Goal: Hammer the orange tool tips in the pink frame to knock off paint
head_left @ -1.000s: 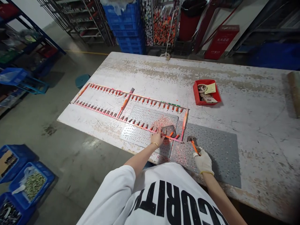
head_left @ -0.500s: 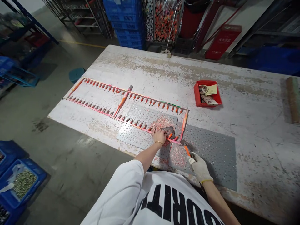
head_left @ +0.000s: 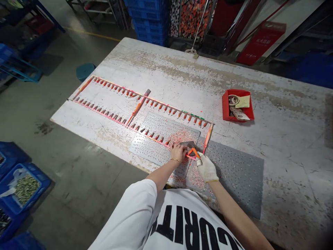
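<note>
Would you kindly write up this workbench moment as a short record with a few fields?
left hand: bare, bangle on wrist, resting on pink-coated rail
right hand: white-gloved, gripping orange-handled hammer
beneath hands: silver perforated sheet, grey perforated sheet
nearby: red tray holding tape roll, yellow note
</note>
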The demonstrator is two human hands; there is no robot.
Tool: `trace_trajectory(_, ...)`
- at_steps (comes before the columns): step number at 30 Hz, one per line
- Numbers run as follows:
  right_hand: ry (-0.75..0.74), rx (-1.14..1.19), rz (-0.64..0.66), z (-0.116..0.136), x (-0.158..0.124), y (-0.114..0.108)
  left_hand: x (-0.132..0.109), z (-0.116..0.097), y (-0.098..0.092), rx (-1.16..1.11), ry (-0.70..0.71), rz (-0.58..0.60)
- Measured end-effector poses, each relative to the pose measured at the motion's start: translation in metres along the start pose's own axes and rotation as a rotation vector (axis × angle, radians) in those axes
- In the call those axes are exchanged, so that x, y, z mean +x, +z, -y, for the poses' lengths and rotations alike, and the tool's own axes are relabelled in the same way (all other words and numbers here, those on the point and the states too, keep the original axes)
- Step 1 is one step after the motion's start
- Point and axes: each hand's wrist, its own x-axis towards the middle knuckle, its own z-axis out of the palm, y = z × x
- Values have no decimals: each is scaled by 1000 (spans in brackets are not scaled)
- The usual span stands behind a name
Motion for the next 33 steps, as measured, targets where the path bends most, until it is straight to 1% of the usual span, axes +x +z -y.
trace_trajectory(5,6,-135,47,2,11,3,1,-4,0,-1,-16,1)
trace_trajectory(14,-22,-228,89,7,10,2,-1,-7,3,-18,-44,-22)
trace_trajectory(17,-51,-227,73,11,10,-7,-1,-8,3,-24,-45,-23)
trace_trajectory(22,-101,-242,13,14,4,-31,-1,-8,3,-37,-38,-13)
trace_trajectory(24,-98,-261,-13,13,-1,-33,-1,-8,3,-41,-33,-7)
trace_trajectory(26,-88,-282,-8,11,-4,-29,-1,-8,2,-41,-35,-4)
trace_trajectory(30,-78,-308,93,5,-5,-14,-1,-9,2,-37,-42,0)
trace_trajectory(33,-83,-301,118,4,1,-14,-1,-11,1,-38,-51,1)
